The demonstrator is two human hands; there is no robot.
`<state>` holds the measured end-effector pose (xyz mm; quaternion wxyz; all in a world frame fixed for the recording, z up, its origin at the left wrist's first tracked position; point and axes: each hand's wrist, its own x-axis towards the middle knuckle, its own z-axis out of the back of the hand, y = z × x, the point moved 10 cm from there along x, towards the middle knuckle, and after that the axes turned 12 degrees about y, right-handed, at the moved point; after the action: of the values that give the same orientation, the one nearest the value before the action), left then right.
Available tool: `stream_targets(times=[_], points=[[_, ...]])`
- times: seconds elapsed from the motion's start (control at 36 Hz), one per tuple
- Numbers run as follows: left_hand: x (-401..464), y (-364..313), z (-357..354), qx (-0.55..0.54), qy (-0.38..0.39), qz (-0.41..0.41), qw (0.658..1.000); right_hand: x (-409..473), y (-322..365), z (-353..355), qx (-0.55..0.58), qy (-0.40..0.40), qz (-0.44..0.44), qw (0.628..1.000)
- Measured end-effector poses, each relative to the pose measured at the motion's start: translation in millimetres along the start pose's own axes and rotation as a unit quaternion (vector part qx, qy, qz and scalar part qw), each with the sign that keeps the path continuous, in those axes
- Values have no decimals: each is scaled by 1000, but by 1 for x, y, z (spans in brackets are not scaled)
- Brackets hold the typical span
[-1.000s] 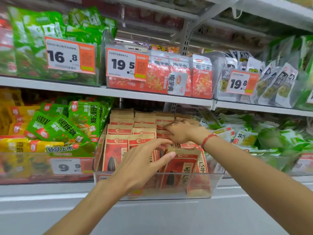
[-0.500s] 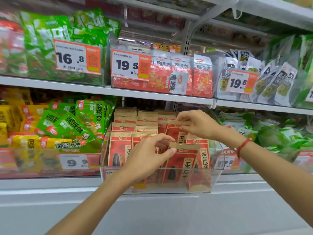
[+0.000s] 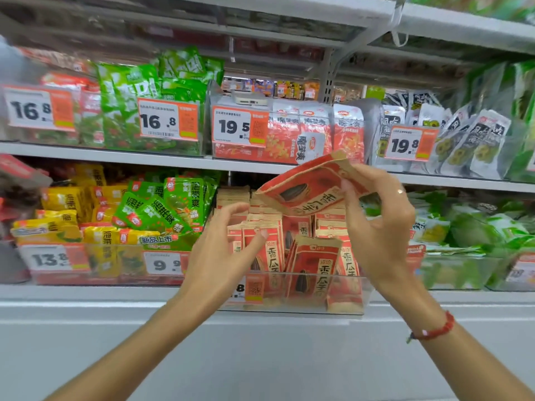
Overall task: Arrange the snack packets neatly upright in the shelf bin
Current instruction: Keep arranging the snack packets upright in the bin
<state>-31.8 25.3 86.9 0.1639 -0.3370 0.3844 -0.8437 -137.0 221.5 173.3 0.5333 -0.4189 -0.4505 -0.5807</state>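
Holding one red-and-tan snack packet [image 3: 311, 188] up in the air, the right hand [image 3: 379, 227] pinches it between thumb and fingertips near its top edge, so the packet hangs tilted, almost sideways, above the clear shelf bin [image 3: 351, 299] and in front of the shelf edge. You can see the sunflower seed picture on its face. A ring sits on one finger of that hand, and a red bracelet [image 3: 434, 331] is on the wrist.

The left hand [image 3: 223, 250] is lower and to the left, fingers loosely spread and a bit curled, holding nothing. Its fingertips are right at the tops of the packets in the bin [image 3: 262, 241], though I can't tell for sure if they actually touch.

Inside the bin, the back rows stand pretty upright and tidy, while the front ones [image 3: 315, 270] lean at angles against each other, so it's kind of a mess up front. An orange price tag [image 3: 253, 287] sits on the bin's front wall, partly behind the left wrist.

Just left is a bin of green and yellow packets [image 3: 162, 212], and to the right a bin of green-and-white ones [image 3: 477, 230]. The shelf above has red bags [image 3: 315, 131] behind a 19.5 tag [image 3: 238, 127].
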Motion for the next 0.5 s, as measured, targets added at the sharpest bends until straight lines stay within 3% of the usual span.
stream_targets(times=[0.11, 0.22, 0.36, 0.44, 0.5], points=[[-23, -12, 8, 21, -7, -67, 998, -22, 22, 7, 44, -11, -27, 999], [-31, -10, 7, 75, 7, -90, 993, -34, 24, -16, 135, 76, -82, 984], [-38, 22, -4, -59, 53, -20, 997, -58, 25, -64, 247, 244, -160, 924], [-39, 37, -17, -94, 81, 11, 992, -73, 12, -75, 291, 263, -220, 893], [-39, 43, -23, -102, 94, 22, 990, -84, -2, -82, 359, 255, -298, 847]])
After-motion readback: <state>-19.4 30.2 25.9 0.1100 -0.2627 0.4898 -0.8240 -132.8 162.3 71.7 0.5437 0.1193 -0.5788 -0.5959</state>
